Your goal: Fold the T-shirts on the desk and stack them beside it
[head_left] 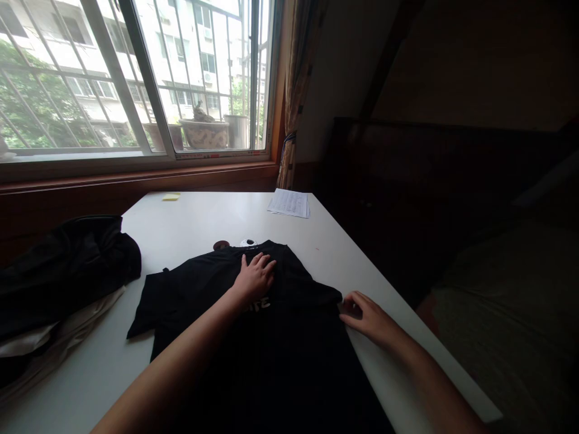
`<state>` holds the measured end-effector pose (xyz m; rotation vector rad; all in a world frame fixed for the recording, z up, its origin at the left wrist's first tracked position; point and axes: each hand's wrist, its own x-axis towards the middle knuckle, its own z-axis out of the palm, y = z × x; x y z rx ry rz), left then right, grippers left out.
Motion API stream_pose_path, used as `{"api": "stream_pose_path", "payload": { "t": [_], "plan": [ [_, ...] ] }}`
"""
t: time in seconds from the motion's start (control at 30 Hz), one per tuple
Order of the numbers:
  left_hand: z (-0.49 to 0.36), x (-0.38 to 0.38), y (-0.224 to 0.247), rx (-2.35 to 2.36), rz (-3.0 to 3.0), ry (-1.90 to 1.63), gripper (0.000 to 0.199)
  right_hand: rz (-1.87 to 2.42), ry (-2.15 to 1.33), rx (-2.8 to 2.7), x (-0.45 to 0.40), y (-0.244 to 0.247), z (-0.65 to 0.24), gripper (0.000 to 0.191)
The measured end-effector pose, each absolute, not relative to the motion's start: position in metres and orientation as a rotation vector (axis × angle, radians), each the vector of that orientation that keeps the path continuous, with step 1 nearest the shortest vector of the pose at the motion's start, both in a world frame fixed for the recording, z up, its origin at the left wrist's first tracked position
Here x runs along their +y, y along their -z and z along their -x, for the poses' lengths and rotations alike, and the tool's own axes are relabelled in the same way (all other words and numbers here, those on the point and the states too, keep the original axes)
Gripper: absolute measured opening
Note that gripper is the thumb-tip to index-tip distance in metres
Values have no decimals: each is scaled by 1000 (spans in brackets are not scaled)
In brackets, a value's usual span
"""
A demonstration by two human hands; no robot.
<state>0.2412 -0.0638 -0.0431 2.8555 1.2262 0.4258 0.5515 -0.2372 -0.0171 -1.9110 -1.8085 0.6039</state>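
Note:
A black T-shirt [280, 355] lies spread out on the white table [335, 235], its neckline pointing toward the window. Pale letters show on its chest, partly covered by my left forearm. My left hand [256, 274] rests flat on the upper chest just below the collar, fingers spread. At the right sleeve, my right hand [366, 314] has its thumb and fingers curled together at the sleeve's edge, closed on the cloth. The left sleeve lies out to the side. Just past the collar are a dark round object [221, 245] and a white round one with a black centre [248, 243].
A heap of dark and pale clothes [67, 271] lies at the table's left. Printed papers [289, 203] and yellow sticky notes [171, 196] sit along the far edge. Beyond stand a barred window [203, 78] and a tied curtain [294, 96]. Dark furniture and greenish fabric [506, 313] are at right.

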Motion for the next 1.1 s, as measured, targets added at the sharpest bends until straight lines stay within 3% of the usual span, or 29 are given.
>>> {"api": "stream_pose_path", "payload": {
  "t": [0.2, 0.4, 0.77, 0.9, 1.1],
  "plan": [
    [-253, -44, 31, 1206, -2874, -447, 44, 1808, -404, -1721, -220, 29, -548, 48],
    [-275, -17, 16, 1037, -2929, -426, 52, 1669, -247, -1836, -203, 22, -526, 16],
    [-318, 18, 20, 1015, -2479, -536, 39, 1516, -31, -1677, -210, 32, -522, 9],
    [-335, 29, 23, 1055, -2230, -546, 33, 1396, -59, -1797, -214, 33, -514, 17],
    [-341, 28, 19, 1039, -1961, -461, 48, 1287, -180, -1977, -219, 33, -506, 30]
  ]
}}
